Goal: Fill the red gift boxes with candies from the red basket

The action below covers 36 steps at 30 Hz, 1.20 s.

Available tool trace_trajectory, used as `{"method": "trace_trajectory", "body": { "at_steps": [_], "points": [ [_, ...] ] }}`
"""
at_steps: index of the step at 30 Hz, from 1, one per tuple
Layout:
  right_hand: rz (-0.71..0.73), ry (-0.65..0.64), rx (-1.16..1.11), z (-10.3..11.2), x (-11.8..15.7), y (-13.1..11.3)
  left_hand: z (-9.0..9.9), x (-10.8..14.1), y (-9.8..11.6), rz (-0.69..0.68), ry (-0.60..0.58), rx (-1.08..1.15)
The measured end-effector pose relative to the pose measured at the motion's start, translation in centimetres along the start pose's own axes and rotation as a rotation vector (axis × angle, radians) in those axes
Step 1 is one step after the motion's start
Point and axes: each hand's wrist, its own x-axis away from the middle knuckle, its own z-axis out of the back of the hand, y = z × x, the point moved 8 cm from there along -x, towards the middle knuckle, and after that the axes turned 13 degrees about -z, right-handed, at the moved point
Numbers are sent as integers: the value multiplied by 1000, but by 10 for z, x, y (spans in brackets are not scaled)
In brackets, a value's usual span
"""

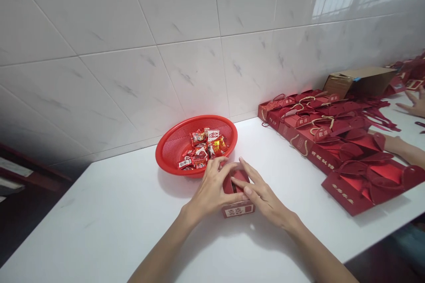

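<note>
A small red candy box with a white printed label on its front stands on the table before me. My left hand is curved round the box's left side and top, its thumb on the upper edge. From the right, my right hand presses on the top and side, fingers over the flaps. A dark gap shows between the flaps; the rest of the top is hidden under my fingers. Just behind stands a red plastic basket with several wrapped candies in it.
Rows of red gift boxes with cord handles stand to the right along the tiled wall. Beyond them sits an open cardboard box. Another person's hand and forearm reach in at the far right. The white table ends at left.
</note>
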Motion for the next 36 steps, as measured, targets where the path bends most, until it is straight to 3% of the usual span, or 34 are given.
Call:
{"method": "trace_trajectory", "body": {
  "at_steps": [8, 14, 18, 23, 28, 36],
  "points": [
    [9, 76, -22, 8, 0, -5, -9, -3, 0, -22, -39, -53],
    [48, 12, 45, 6, 0, -6, -13, -2, -5, -36, -47, -100],
    [20, 63, 82, 7, -2, -1, -13, 3, -4, -81, -50, -118],
    [42, 167, 38, 13, -3, 1, -10, 11, -8, -203, 50, -136],
    [17, 195, 4, 16, -4, 2, -10, 17, -10, -313, 115, -121],
    [-45, 257, -30, 20, -6, 10, -1, 25, -13, -255, 219, -1]
  ]
}}
